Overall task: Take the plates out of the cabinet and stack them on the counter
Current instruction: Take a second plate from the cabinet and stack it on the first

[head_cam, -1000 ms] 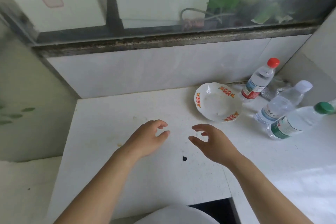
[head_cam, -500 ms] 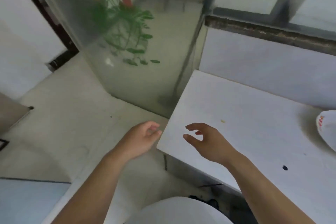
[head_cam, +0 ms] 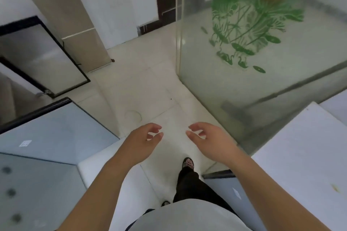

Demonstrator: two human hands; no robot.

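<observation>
Holding our left hand (head_cam: 142,139) and right hand (head_cam: 210,139) empty (fingers loosely curled) mid-frame, above the tiled floor (head_cam: 150,84).

Both hands hanging empty in front of the body

The left hand (head_cam: 141,141) and right hand (head_cam: 211,141) are reaching forward side by side with a gap between them, bare forearms angling in from the lower corners. Each is lying palm inward, fingers loosely curled and thumb spread toward the other hand, gripping nothing. Below them one leg (head_cam: 187,184) in a dark trouser is stepping forward, its foot (head_cam: 187,163) in an open patterned shoe.
</observation>
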